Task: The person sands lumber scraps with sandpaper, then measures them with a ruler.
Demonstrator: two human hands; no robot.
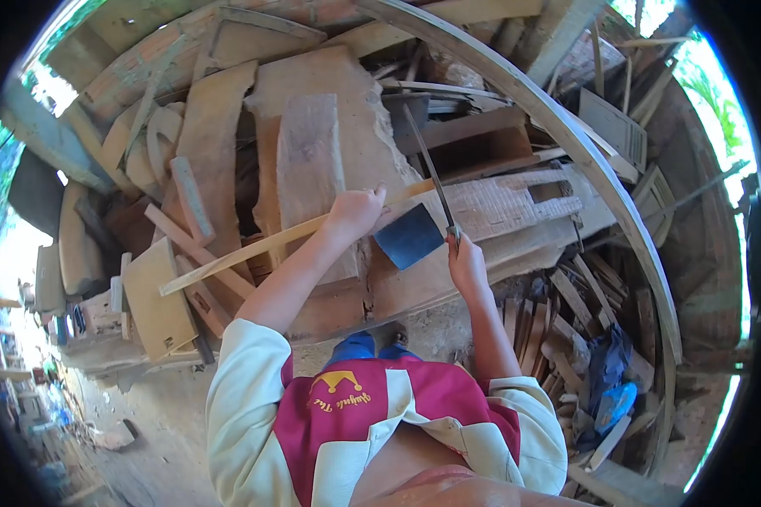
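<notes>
My left hand [358, 211] is closed around a long, thin wooden strip [254, 251], which slants across the bench from lower left to upper right. In my right hand [468, 264] is the handle of a handsaw [429, 160]. Its long, narrow, dark blade points up and away from me, crossing the strip near its right end. Between my hands, a dark square sheet [409, 237] lies flat on the boards. Under the strip is a broad wooden plank [309, 160].
Rough slabs [330, 76] cover the bench. A notched board [516, 203] lies to the right. A long curved wooden piece [566, 122] arcs over the right side. Scrap wood [528, 334] and a blue plastic bag [615, 406] lie below it. A pale panel [161, 300] sits at left.
</notes>
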